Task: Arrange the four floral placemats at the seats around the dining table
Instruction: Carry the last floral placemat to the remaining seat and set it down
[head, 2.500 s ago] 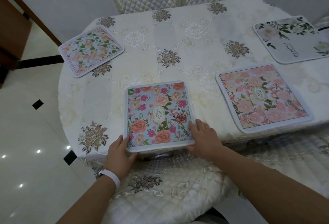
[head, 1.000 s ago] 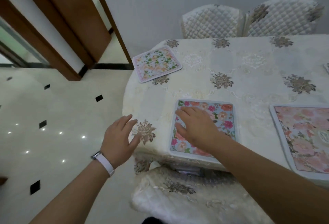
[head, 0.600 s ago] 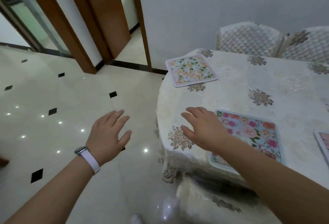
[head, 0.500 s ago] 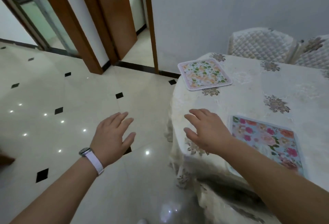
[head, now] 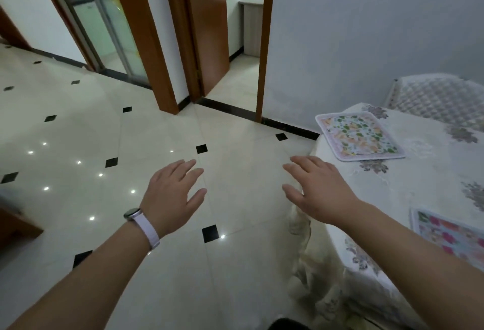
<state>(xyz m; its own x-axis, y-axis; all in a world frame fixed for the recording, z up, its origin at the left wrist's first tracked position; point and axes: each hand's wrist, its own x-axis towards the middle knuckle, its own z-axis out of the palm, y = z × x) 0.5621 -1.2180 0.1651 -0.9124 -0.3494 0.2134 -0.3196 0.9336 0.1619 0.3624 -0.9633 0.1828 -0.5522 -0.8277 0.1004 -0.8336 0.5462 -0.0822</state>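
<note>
Evidently between placements, both the left hand (head: 171,193) and right hand (head: 318,193) hover with fingers spread and holding nothing, while the green-leaf placemat (head: 360,135) lies flat at the bench (head: 424,172) corner and the blue floral placemat (head: 450,235) lies near its edge.

Both hands, left (head: 174,193) and right (head: 318,189), empty and spread, beside the table's (head: 419,177) green-leafed placemat (head: 360,135).
</note>
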